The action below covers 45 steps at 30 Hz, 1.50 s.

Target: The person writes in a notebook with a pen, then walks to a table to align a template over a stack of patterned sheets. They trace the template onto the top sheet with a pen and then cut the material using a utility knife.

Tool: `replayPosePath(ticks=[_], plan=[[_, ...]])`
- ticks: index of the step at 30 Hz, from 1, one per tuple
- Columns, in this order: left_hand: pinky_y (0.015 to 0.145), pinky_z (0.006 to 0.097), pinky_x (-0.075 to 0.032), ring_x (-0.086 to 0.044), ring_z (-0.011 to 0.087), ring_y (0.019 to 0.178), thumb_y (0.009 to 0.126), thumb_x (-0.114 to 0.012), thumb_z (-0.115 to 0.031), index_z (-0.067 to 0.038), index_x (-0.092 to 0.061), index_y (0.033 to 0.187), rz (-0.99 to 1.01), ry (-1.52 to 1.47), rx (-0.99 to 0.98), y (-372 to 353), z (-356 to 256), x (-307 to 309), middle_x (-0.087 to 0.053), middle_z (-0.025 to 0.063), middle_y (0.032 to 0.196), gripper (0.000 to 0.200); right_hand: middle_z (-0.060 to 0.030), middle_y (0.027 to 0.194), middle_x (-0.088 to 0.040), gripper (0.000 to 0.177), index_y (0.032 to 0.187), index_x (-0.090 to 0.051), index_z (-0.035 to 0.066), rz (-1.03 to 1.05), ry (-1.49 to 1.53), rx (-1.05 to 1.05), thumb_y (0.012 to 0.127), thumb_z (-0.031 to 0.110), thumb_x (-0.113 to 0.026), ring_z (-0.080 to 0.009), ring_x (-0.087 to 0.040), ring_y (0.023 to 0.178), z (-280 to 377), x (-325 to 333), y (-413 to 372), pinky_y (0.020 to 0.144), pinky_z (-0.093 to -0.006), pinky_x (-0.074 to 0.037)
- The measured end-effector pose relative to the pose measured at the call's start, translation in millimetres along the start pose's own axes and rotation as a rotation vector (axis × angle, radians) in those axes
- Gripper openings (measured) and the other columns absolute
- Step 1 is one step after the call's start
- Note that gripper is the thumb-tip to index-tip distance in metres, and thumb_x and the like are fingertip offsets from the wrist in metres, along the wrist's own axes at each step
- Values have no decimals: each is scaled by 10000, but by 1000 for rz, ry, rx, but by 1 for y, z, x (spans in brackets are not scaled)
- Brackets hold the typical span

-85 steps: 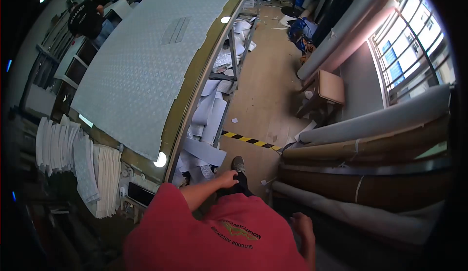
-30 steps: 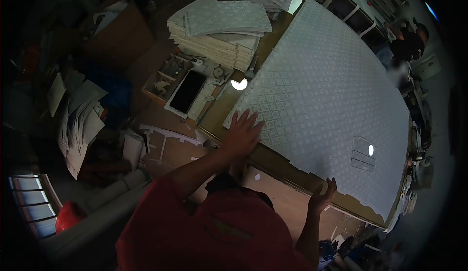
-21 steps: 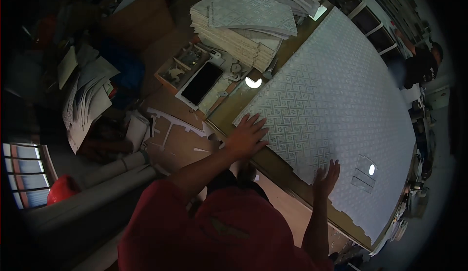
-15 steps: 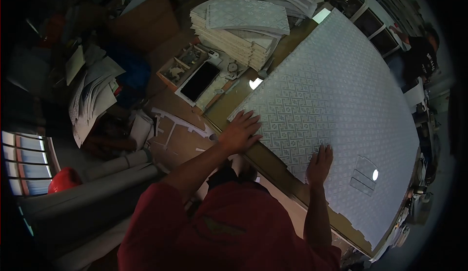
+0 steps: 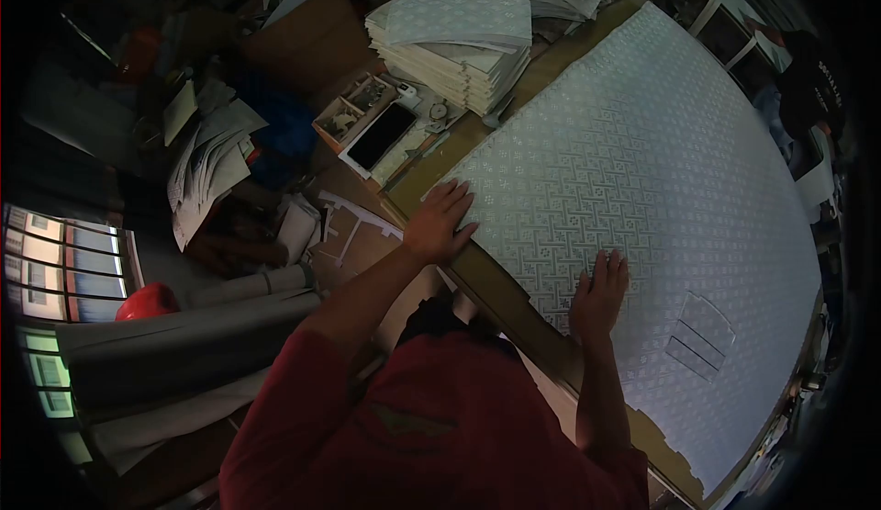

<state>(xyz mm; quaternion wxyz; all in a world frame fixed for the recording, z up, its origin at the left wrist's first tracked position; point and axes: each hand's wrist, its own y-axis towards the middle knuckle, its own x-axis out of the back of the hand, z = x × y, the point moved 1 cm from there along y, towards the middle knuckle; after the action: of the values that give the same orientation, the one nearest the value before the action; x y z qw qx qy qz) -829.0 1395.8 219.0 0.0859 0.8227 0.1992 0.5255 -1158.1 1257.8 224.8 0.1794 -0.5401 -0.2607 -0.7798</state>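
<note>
A large pale sheet [image 5: 587, 170] with a shiny geometric pattern lies flat across the table. At its near left corner rests my left hand [image 5: 440, 223], palm down with the fingers stretched out. My right hand [image 5: 599, 297] lies flat on the sheet near the front edge, its fingers extended and a little apart. Neither hand grips anything. To the right of my right hand, a thin clear template [image 5: 702, 337] with dark slots or lines lies on the sheet. The sheet's near edge is uneven and stops short of the brown table edge [image 5: 500, 285].
Stacked patterned pieces [image 5: 450, 46] stand at the table's far left side. Before them are a phone [image 5: 382, 135], a small wooden compartment box [image 5: 353, 111] and a round dial gauge [image 5: 439, 113]. Grey rolls [image 5: 193, 326] lie at left. A person in black [image 5: 812, 83] is at far right.
The view has shifted, so the left side of the room shows more. Bright reflections on the table and template have gone. Both hands remain on the sheet.
</note>
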Motion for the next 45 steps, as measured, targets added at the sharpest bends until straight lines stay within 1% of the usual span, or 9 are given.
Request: replayPosePath(ticks=[6, 11, 15, 20, 24, 37, 39, 42, 45], plan=[[1214, 521, -300, -377, 428, 1441, 912, -707, -370, 34, -555, 1386, 13, 117, 83, 0, 0, -2, -470, 234, 1515, 641, -256, 1601, -340, 521, 1482, -461, -4, 13, 2, -2, 1019, 218, -552, -494, -278, 1482, -1, -2, 4, 1206, -611, -223], [1201, 524, -314, -408, 428, 1406, 889, -733, -349, 26, -579, 1355, -18, 85, 68, 1, 0, -3, -495, 243, 1479, 618, -270, 1592, -349, 529, 1463, -478, -16, -30, 41, -13, 989, 191, -592, -506, -295, 1467, 2, -29, 13, 1199, -594, -257], [1154, 518, -376, -497, 390, 1311, 864, -758, -292, -8, -650, 1263, 13, 43, -47, 11, 18, 12, -586, 202, 1369, 501, -277, 1571, -378, 519, 1444, -500, -9, -25, 29, 26, 979, 192, -608, -516, -322, 1446, 51, -48, 50, 1189, -579, -288], [1167, 534, -339, -506, 357, 1288, 888, -710, -263, -26, -681, 1213, 29, -134, -202, 15, 65, 8, -615, 162, 1316, 403, -286, 1520, -435, 497, 1413, -545, 40, 78, 147, 258, 953, 202, -645, -521, -398, 1387, 137, -70, 115, 1151, -564, -355], [1176, 560, -322, -515, 357, 1291, 894, -683, -229, -34, -691, 1187, 20, -202, -195, 14, 69, 5, -625, 163, 1293, 352, -299, 1510, -436, 495, 1412, -548, 45, 125, 135, 244, 950, 196, -644, -516, -404, 1382, 179, -80, 155, 1153, -552, -356], [1225, 552, -282, -511, 336, 1296, 829, -666, -209, -41, -700, 1104, 34, -150, -178, 10, 68, 2, -609, 146, 1270, 324, -305, 1512, -428, 504, 1433, -505, -10, 63, 33, 427, 995, 228, -578, -513, -403, 1379, 159, -114, 176, 1151, -579, -331], [1140, 466, -364, -545, 302, 1165, 802, -652, -194, -51, -723, 947, -33, -105, -231, 10, 67, 4, -638, 118, 1123, 215, -307, 1506, -432, 496, 1422, -511, -16, 37, 40, 448, 997, 233, -575, -513, -409, 1373, 158, -116, 176, 1147, -581, -334], [1217, 542, -287, -500, 332, 1314, 829, -672, -211, -46, -697, 1097, 139, -165, -173, 12, 68, 3, -611, 138, 1278, 316, -315, 1491, -441, 472, 1388, -529, -27, 3, 63, 449, 1001, 239, -570, -512, -419, 1361, 163, -114, 174, 1137, -585, -341], [1209, 538, -299, -495, 333, 1321, 833, -674, -217, -48, -697, 1093, 141, -169, -156, 11, 66, 6, -610, 140, 1288, 311, -323, 1462, -457, 431, 1335, -548, -38, -23, 98, 449, 999, 230, -570, -511, -432, 1342, 165, -112, 175, 1123, -588, -350]])
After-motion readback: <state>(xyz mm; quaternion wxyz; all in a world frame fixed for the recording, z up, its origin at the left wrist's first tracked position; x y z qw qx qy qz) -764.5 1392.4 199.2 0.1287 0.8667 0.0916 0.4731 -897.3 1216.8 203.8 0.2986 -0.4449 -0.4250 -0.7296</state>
